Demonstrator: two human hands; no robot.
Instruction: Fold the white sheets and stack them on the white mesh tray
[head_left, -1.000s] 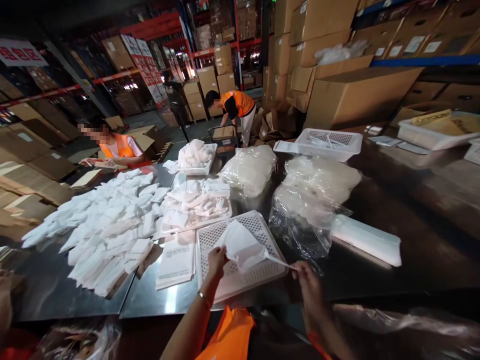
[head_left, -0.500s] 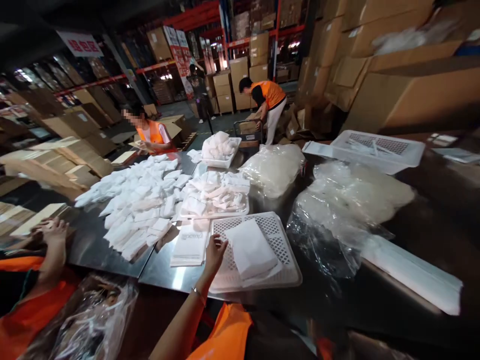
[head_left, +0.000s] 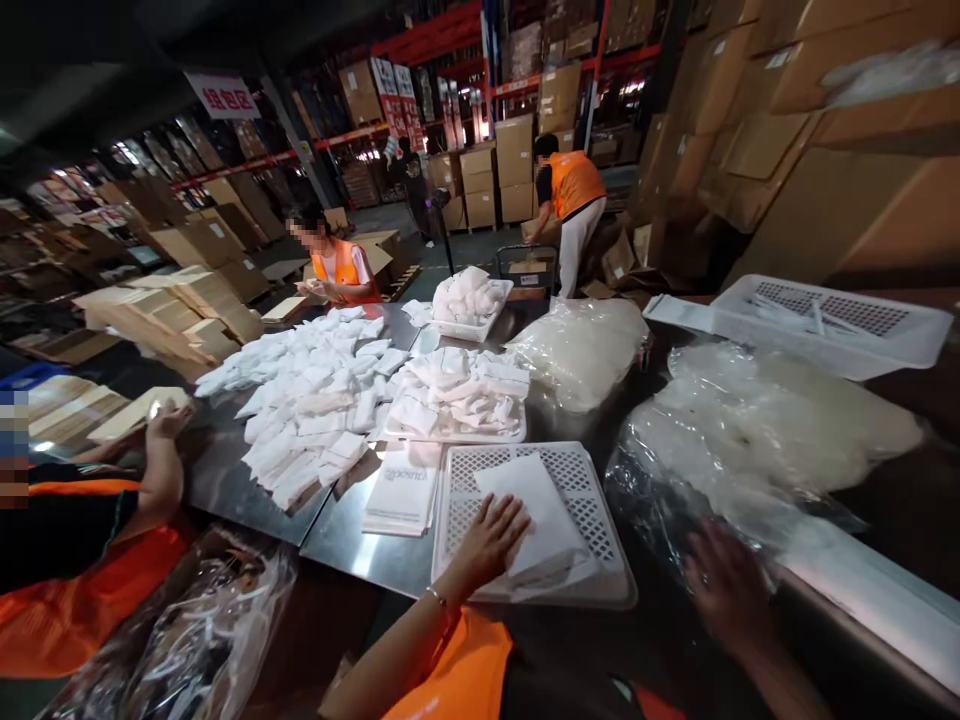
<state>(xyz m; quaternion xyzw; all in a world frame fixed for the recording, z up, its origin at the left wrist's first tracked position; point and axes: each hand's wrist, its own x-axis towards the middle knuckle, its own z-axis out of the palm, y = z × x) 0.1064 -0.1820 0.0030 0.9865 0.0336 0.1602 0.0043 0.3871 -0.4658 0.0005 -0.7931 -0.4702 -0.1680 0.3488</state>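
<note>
The left hand point(head_left: 491, 535) is lying flat, fingers spread, on a white cloth point(head_left: 541, 515) in a tray point(head_left: 600, 500); the blurred right hand point(head_left: 724, 585) is hovering, seemingly open, near a plastic bag point(head_left: 750, 440).

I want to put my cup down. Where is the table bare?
Bare metal table shows left of the pile of white packets, and a dark strip lies near the right hand. The middle, round the white tray and plastic bags, is crowded.
</note>
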